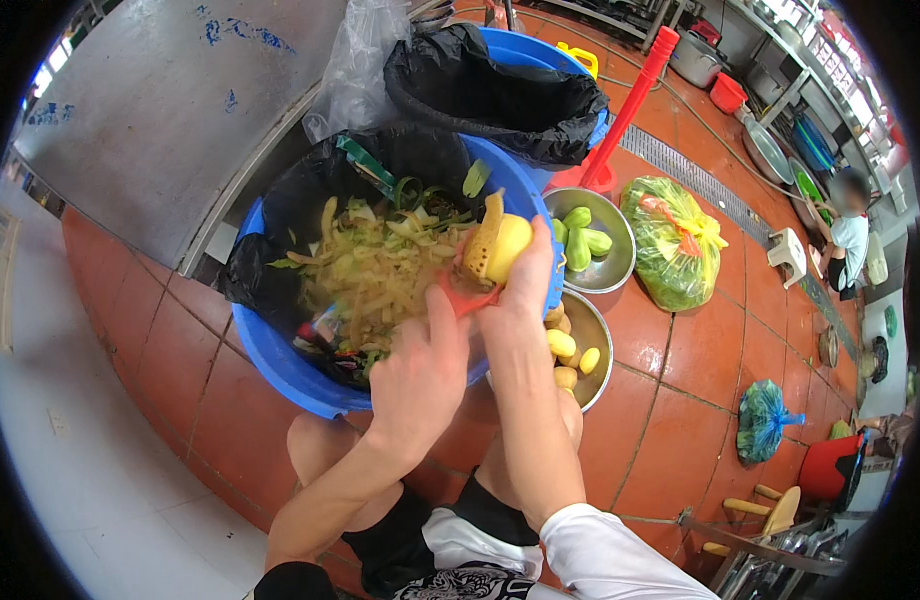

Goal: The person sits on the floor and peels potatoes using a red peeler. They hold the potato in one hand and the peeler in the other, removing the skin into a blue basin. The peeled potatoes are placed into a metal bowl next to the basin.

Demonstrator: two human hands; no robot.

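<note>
My right hand grips a partly peeled potato above a blue bin. A red-handled peeler is in my left hand, its head close against the potato. A strip of brown peel curls up along the potato's left side; the blade is blurred. Below, vegetable peelings and some wrappers fill the bin, which has a black plastic liner. Beside my right forearm, a metal bowl holds peeled and unpeeled potatoes, and my arm covers part of it.
Another metal bowl holds green chayotes. A second lined bin stands behind, near a red pole. Bagged greens and a blue-green bag lie right. A metal table borders the left; a person sits far right.
</note>
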